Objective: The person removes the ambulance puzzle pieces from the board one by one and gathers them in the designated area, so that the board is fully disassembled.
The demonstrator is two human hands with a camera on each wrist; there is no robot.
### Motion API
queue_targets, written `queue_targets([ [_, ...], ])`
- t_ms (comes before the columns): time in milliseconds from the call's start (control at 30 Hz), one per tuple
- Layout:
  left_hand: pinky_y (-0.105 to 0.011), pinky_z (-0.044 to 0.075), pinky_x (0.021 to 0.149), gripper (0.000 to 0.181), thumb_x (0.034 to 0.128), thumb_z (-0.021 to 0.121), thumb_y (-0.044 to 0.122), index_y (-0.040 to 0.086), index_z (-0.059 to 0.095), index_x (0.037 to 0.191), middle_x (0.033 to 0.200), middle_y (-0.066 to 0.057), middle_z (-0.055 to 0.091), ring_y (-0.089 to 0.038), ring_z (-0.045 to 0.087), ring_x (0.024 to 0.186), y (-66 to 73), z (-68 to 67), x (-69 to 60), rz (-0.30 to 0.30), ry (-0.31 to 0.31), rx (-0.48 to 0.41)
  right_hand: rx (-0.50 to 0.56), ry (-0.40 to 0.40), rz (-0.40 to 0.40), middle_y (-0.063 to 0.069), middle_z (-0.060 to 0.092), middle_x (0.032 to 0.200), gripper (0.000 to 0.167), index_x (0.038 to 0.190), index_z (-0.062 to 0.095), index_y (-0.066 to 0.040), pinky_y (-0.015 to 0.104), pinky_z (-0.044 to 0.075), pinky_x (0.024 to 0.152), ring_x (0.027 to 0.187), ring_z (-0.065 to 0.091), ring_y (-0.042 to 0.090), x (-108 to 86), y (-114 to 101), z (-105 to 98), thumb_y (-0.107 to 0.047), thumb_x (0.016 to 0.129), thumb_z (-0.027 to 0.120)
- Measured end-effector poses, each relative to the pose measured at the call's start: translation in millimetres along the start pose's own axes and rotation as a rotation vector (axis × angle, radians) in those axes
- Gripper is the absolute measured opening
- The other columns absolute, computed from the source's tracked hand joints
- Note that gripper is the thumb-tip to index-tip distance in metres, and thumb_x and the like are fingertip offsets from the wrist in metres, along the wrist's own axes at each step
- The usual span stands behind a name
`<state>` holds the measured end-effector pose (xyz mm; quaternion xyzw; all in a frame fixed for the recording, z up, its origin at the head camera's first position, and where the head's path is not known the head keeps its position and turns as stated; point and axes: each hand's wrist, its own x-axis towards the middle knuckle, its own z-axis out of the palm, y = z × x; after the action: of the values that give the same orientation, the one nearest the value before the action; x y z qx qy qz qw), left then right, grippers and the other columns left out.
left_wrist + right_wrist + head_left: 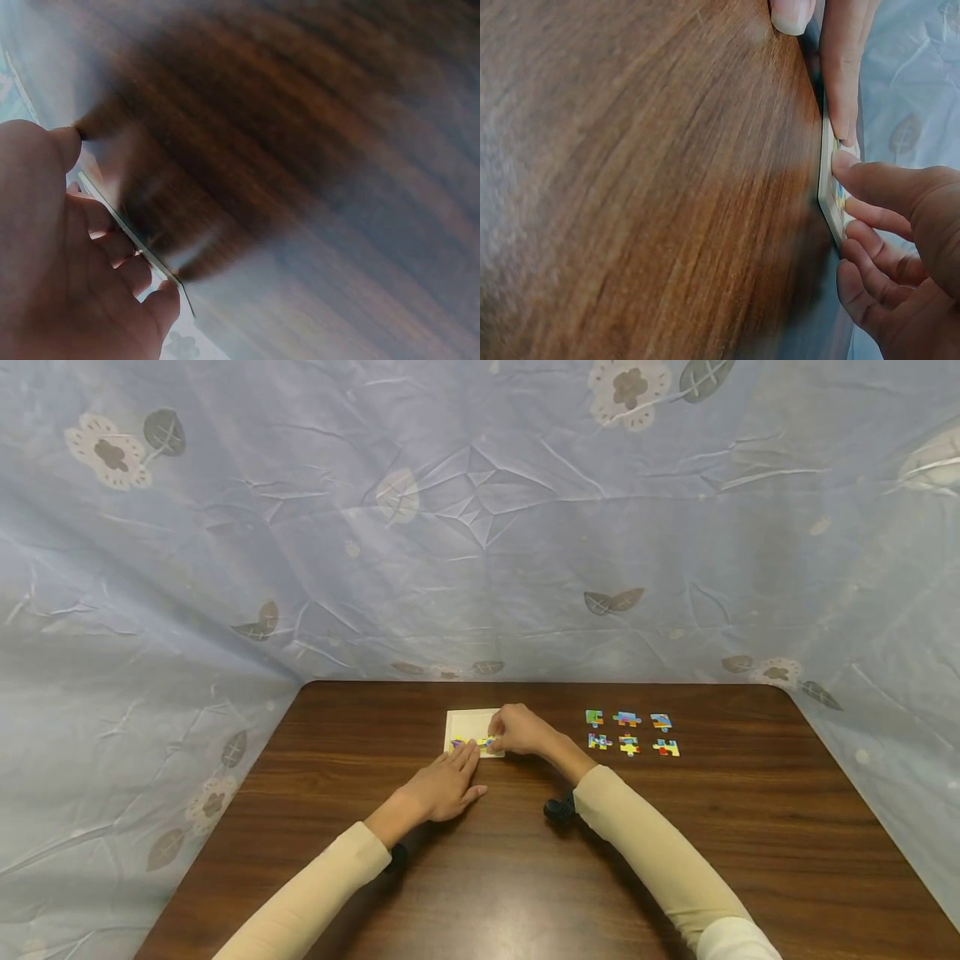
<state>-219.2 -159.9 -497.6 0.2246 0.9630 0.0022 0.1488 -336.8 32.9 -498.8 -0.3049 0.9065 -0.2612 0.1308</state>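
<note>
A shallow white puzzle tray (467,723) lies near the far edge of the table, with a few yellow, purple and blue jigsaw pieces (483,743) along its near side. My left hand (442,787) lies palm down, its straight fingers resting on the tray's near edge and pieces. At the tray's near right corner, my right hand (522,729) pinches a small blue-and-yellow puzzle piece, mostly covered by the fingers. In the right wrist view, the thumb (877,180) and curled fingers meet over the tray's rim. The left wrist view shows the left fingers along the tray edge.
Right of the tray, several loose puzzle pieces (627,719) lie in two rows on the brown wooden table (360,718). A pale flowered cloth (480,568) hangs behind the table and at both sides. A dark wrist device (558,811) sits under the right forearm.
</note>
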Motion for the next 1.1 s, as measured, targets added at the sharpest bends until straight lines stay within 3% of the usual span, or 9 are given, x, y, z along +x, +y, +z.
queue_targets([
  [300, -0.047, 0.024, 0.135, 0.076, 0.1128, 0.032, 0.055, 0.004, 0.02, 0.168, 0.178, -0.014, 0.013, -0.029, 0.015, 0.166, 2.5, -1.0, -0.8, -0.003, 0.01, 0.027, -0.008, 0.073, -0.047, 0.008, 0.076, 0.104, 0.013, 0.106, 0.074, -0.007, 0.034, 0.062, 0.088, 0.093, 0.07, 0.019, -6.9, -4.4, -0.6, -0.008, 0.093, 0.078],
  [533, -0.048, 0.024, 0.135, 0.076, 0.1128, 0.033, 0.054, 0.004, 0.02, 0.168, 0.178, -0.014, 0.012, -0.029, 0.015, 0.166, 1.8, -1.4, -0.1, 0.004, 0.011, 0.029, 0.119, 0.146, -0.076, 0.004, 0.075, 0.09, 0.007, 0.1, 0.072, -0.01, 0.026, 0.058, 0.068, 0.075, 0.067, 0.014, -17.3, -6.4, -6.1, -0.004, 0.097, 0.071],
  [767, -0.049, 0.023, 0.135, 0.076, 0.1129, 0.033, 0.054, 0.004, 0.019, 0.168, 0.178, -0.014, 0.012, -0.029, 0.014, 0.167, 1.4, 1.6, 1.3, 0.007, 0.015, 0.019, 0.183, 0.222, -0.09, 0.0, 0.077, 0.092, 0.007, 0.103, 0.074, -0.014, 0.032, 0.06, 0.077, 0.083, 0.07, 0.013, -36.6, -3.9, -19.8, -0.01, 0.097, 0.075],
  [1000, -0.05, 0.021, 0.136, 0.076, 0.1131, 0.032, 0.053, 0.004, 0.017, 0.168, 0.178, -0.014, 0.01, -0.03, 0.012, 0.167, 1.2, 1.2, -1.3, 0.008, 0.02, -0.015, 0.25, 0.276, -0.084, 0.003, 0.081, 0.106, 0.013, 0.11, 0.08, -0.013, 0.044, 0.064, 0.091, 0.099, 0.076, 0.023, -67.6, 4.4, -46.7, -0.015, 0.098, 0.075],
  [1100, -0.05, 0.021, 0.136, 0.075, 0.1132, 0.033, 0.053, 0.004, 0.018, 0.168, 0.178, -0.014, 0.011, -0.03, 0.013, 0.167, 1.4, 1.4, -2.0, 0.008, 0.02, -0.018, 0.282, 0.311, -0.065, 0.004, 0.082, 0.107, 0.014, 0.109, 0.082, -0.013, 0.042, 0.064, 0.088, 0.098, 0.077, 0.025, -85.2, 11.6, -59.6, -0.018, 0.098, 0.076],
])
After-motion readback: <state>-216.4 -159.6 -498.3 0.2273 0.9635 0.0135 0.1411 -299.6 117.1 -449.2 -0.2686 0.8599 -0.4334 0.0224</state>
